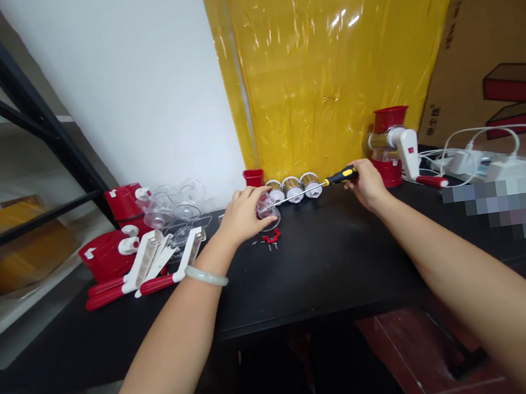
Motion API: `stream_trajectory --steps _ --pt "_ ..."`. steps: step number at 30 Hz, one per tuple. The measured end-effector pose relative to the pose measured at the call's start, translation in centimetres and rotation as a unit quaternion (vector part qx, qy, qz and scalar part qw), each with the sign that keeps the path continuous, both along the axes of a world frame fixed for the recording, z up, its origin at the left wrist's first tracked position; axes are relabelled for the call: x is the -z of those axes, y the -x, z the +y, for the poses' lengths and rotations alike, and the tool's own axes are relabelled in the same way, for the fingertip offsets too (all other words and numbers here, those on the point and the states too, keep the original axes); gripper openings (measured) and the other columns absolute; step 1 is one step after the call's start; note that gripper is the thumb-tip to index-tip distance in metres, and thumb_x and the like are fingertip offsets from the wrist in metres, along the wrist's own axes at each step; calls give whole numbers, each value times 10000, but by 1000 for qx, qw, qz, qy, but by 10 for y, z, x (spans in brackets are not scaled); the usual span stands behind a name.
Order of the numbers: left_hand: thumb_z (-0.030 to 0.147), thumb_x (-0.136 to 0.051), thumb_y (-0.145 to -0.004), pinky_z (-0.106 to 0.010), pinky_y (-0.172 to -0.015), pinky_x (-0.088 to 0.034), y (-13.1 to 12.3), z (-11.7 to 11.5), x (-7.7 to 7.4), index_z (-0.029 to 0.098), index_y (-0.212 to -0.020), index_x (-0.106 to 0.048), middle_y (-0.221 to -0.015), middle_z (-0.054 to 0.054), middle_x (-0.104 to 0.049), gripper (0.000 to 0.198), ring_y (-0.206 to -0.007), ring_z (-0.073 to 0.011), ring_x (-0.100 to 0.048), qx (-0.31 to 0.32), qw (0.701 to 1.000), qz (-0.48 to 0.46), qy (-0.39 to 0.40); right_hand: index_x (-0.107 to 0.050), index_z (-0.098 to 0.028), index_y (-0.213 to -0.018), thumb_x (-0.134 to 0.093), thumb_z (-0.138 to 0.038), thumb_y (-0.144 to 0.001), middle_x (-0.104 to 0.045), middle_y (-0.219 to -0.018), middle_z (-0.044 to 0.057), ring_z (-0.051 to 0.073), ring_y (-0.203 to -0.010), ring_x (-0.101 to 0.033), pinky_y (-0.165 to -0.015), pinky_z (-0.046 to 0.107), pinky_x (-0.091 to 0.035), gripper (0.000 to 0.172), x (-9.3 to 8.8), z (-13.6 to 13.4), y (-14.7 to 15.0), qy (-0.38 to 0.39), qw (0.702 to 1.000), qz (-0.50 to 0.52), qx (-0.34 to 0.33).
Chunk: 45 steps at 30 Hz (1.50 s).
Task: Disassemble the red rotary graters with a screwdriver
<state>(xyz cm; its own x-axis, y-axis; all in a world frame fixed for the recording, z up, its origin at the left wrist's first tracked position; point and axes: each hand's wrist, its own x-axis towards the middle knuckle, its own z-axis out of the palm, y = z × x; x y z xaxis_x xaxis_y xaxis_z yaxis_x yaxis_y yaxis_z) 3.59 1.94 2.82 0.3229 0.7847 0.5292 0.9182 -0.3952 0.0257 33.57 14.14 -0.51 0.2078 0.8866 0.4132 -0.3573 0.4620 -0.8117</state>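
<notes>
My left hand is wrapped round a clear plastic part with a round rim, low over the black table. In my right hand is a screwdriver with a black and yellow handle, held almost level. Its long shaft points left and its tip reaches the clear part; exactly where it touches I cannot tell. Just in front of my left hand lie small red pieces and several tiny screws. Behind the shaft, three metal grater drums with white ends rest in a row beside a red hopper.
Red bases, white crank handles with red grips and clear housings crowd the left side. At the right stands an assembled red and white drum grater, near white cables and plugs. A black shelf frame borders the table's left.
</notes>
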Motion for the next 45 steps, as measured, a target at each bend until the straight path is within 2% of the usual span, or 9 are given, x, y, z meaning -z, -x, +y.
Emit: stream_trajectory --steps 5,10,14,18,24,28,36,41,45 --pt "471 -703 -785 -447 -961 -435 2 2 1 280 -1393 -460 -1271 -78 -567 682 -1123 -304 -501 5 1000 2 -3 -536 -236 -751 -567 -485 -783 -566 -630 -26 122 -486 -553 -440 250 -479 253 0 -2 -1 17 995 50 -86" --pt "466 -703 -784 -451 -958 -436 0 1 1 291 -1391 -461 -1264 -75 -564 677 -1115 -304 -500 4 1000 3 -4 -501 -242 -675 -559 -720 -779 -406 -444 -69 100 -336 -380 -359 257 -401 492 3 2 -4 22 999 -20 16" --pt "458 -712 -775 -450 -952 -444 -1 -1 0 306 -1388 -469 -1255 -73 -563 676 -1103 -303 -503 1 1000 3 3 -521 -232 -658 -711 -482 -736 -448 -488 -80 71 -350 -345 -350 219 -373 323 3 4 -3 11 998 -33 51" --pt "466 -711 -775 -454 -957 -445 -1 -1 0 306 -1387 -473 -1253 -74 -564 676 -1103 -305 -503 -1 1000 2 -2 -538 -242 -748 -622 -407 -744 -529 -582 -65 85 -404 -444 -390 216 -416 185 1 1 -1 8 999 35 -29" --pt "475 -701 -787 -443 -940 -453 -1 -2 -1 301 -1391 -474 -1233 -73 -573 668 -1076 -297 -511 1 1000 7 -1 -483 -239 -686 -557 -694 -794 -425 -441 -68 99 -331 -384 -350 244 -387 474 2 -1 -1 16 999 -25 11" --pt "480 -695 -791 -446 -944 -450 0 -2 -1 304 -1391 -472 -1254 -74 -567 663 -1092 -300 -508 2 1000 6 -4 -459 -237 -636 -750 -541 -699 -370 -402 -94 84 -332 -359 -347 219 -340 426 2 0 -1 2 997 -60 47" --pt "475 -690 -798 -438 -940 -449 1 -2 0 303 -1395 -464 -1264 -76 -562 662 -1097 -297 -508 5 1000 2 -2 -489 -240 -737 -674 -430 -694 -536 -611 -62 107 -483 -541 -452 242 -477 269 -1 -5 0 16 992 75 -103" --pt "488 -685 -803 -430 -937 -450 2 -1 1 307 -1400 -459 -1253 -66 -566 663 -1080 -290 -509 -1 1000 6 -4 -512 -220 -672 -582 -722 -755 -425 -455 -56 94 -355 -407 -343 229 -350 514 0 -1 -2 1 1000 -27 -5" --pt "495 -692 -797 -427 -934 -452 2 -1 2 302 -1401 -461 -1257 -67 -565 675 -1073 -290 -506 0 1000 11 -9 -528 -211 -689 -742 -445 -703 -454 -514 -70 55 -372 -361 -370 197 -350 317 -1 -1 0 10 1000 -2 10"
